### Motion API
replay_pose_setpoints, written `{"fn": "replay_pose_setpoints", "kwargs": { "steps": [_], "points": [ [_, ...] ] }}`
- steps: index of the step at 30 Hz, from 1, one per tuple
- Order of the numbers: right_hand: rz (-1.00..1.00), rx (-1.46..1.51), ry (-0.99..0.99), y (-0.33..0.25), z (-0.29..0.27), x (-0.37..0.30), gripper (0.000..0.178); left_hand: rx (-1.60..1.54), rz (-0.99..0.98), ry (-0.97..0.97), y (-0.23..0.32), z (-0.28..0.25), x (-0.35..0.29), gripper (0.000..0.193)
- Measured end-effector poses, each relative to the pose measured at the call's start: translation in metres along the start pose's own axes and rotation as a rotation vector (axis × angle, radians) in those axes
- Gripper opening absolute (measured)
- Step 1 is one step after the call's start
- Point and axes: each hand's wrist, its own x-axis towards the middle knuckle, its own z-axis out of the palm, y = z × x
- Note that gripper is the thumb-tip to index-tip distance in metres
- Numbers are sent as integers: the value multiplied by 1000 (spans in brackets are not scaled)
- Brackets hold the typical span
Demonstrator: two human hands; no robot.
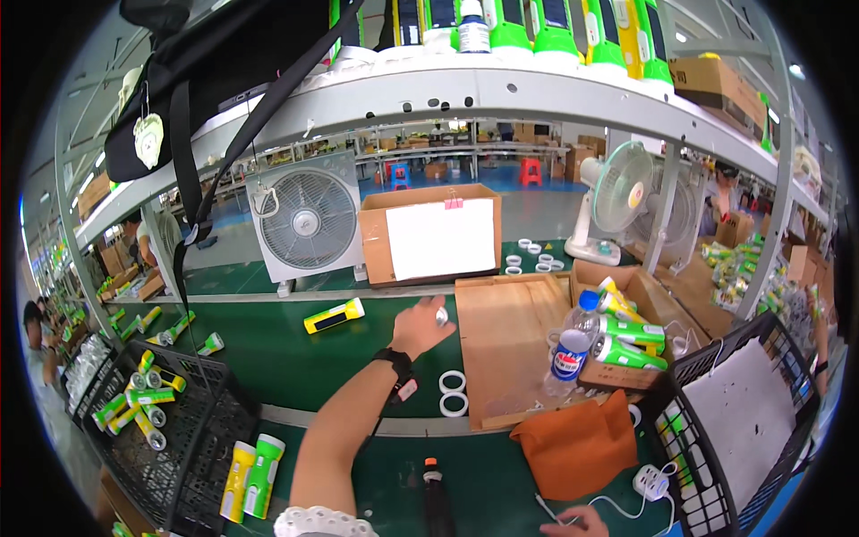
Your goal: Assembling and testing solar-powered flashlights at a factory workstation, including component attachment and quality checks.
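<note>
Hands well apart. Left hand (pixel 420 329) is out over the green surface (pixel 277 367), fingers bent, small pale round piece (pixel 442 316) at the fingertips; can't tell if it's gripped. Watch (pixel 392 361) on that wrist. Right hand (pixel 577 522) is cut off by the lower edge, fingers next to a white cable (pixel 547 508); can't tell if they're closed on it.

Around left hand: yellow flashlight (pixel 334 316) lying to its left. Wooden board (pixel 497 345) just to its right. Two white rings (pixel 453 393) nearer the body, beside the board. Carton (pixel 372 242) with a white sheet (pixel 440 240) clipped on, beyond the hand.

Around right hand: orange-brown cloth (pixel 577 447) just beyond, bottle (pixel 569 353) standing past that. White adapter (pixel 650 483) off to the right, near a black crate (pixel 716 492). Black tool (pixel 434 497) with orange tip to the left, between right hand and left forearm.

Left of the left forearm: yellow and green flashlights (pixel 263 474) side by side, then another black crate (pixel 215 430) holding more.
</note>
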Motion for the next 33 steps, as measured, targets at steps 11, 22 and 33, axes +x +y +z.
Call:
{"fn": "replay_pose_setpoints", "kwargs": {
  "steps": [11, 22, 33],
  "points": [
    [-47, 522, -224, 17, 38, 97, 74, -1316, 471, -17, 71, -90, -119, 46],
    [-488, -514, -270, 22, 72, 90, 61, -2065, -802, -144, 110, 24, -194, 34],
    [-270, -404, -452, 25, 87, 77, 62, -1804, -838, -208, 109, 34, -206, 38]
  ]
}}
